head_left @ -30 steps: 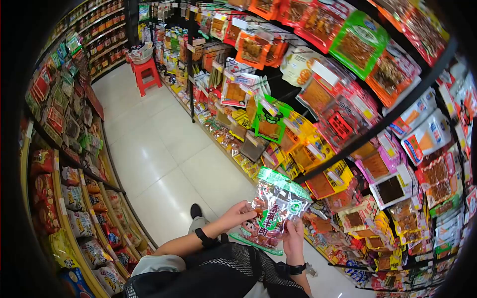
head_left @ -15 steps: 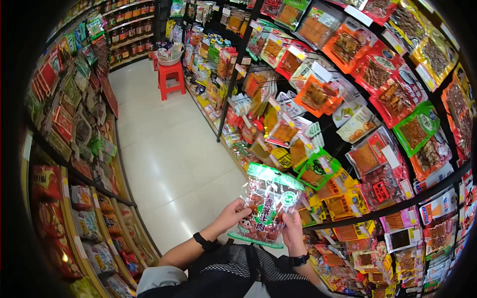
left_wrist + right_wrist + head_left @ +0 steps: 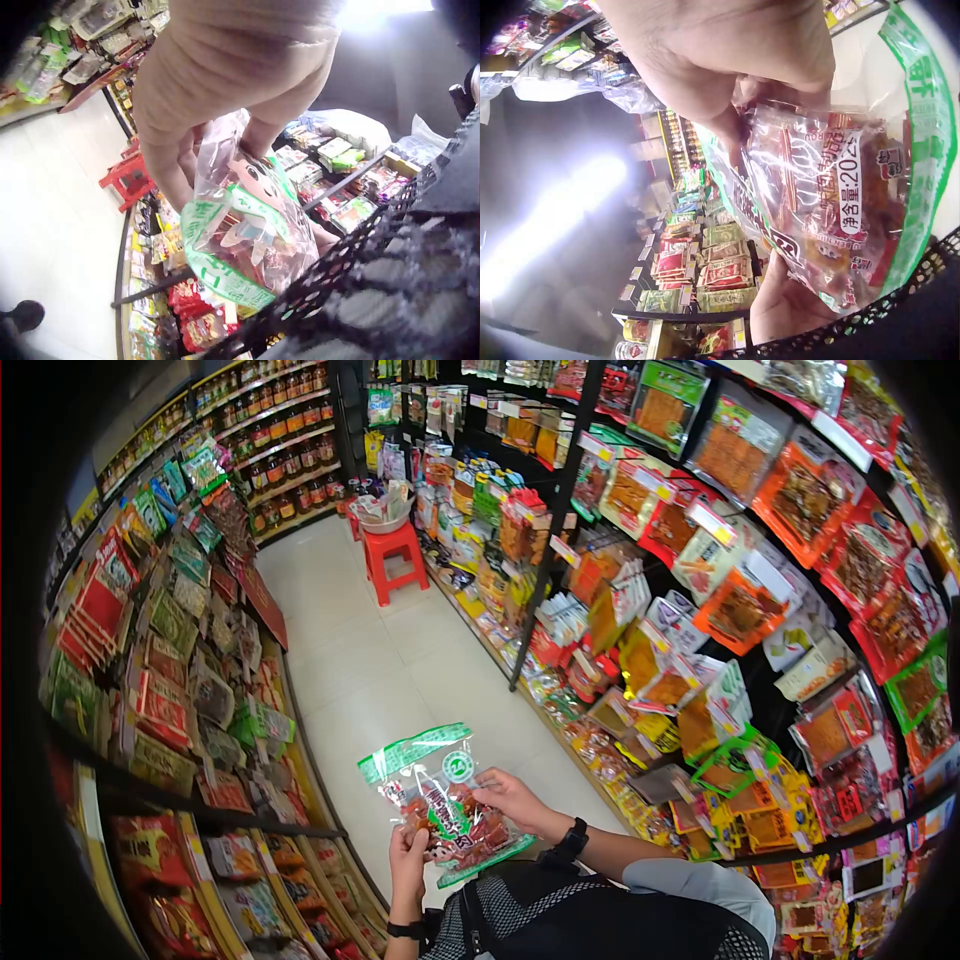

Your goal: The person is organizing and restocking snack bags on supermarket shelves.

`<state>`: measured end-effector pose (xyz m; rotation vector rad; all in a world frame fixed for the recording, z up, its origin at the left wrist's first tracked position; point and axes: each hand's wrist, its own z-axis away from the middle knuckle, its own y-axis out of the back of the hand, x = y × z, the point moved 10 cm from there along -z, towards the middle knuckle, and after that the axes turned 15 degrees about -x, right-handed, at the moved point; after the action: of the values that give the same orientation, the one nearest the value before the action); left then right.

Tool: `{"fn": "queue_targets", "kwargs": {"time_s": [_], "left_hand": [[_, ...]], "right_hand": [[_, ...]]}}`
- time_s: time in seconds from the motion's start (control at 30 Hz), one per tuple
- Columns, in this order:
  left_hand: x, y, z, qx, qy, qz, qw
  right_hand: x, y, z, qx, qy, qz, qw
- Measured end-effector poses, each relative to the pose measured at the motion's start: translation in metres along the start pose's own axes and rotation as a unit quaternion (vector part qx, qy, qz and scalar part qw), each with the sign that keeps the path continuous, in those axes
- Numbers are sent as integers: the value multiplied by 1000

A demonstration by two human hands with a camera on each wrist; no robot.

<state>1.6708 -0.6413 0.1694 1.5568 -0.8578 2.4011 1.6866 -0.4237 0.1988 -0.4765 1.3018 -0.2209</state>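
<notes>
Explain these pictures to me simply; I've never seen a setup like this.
There is no machine here: a person wears three cameras. The wide picture comes from the head, looking forward and down. The two close-ups come from the wrists, one beside each hand.

The left hand and right hand grip a clear, green-edged bag with reddish-brown pieces inside. Instead of a tabletop, you see a shop aisle with a pale floor. On it stands a red stool bearing a bowl of items. Packets crowd both sides, and jars line the far shelves.
</notes>
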Motion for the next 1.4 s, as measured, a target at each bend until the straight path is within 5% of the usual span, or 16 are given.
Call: {"fn": "queue_targets", "kwargs": {"time_s": [0.2, 0.4, 0.6, 0.77, 0.93, 1.1, 1.4], "left_hand": [[91, 55, -122, 74, -13, -45, 996], [199, 64, -244, 41, -38, -110, 992], [226, 66, -343, 12, -16, -71, 997], [226, 57, -465, -133, 10, -101, 986], [300, -24, -570, -276, 16, -40, 960], [342, -49, -691, -373, -6, -85, 924], [416, -258, -771, -568, -52, -86, 817]], "right_hand": [[-45, 32, -166, -36, 48, -16, 998], [-131, 67, -279, -25, 106, 17, 994], [-180, 108, -332, 18, 128, 22, 991], [-213, 170, -358, 115, 150, -11, 982], [-268, 232, -382, 219, 234, -23, 947], [-330, 259, -409, 315, 329, -23, 890], [-406, 294, -340, 498, 440, 13, 748]]}}
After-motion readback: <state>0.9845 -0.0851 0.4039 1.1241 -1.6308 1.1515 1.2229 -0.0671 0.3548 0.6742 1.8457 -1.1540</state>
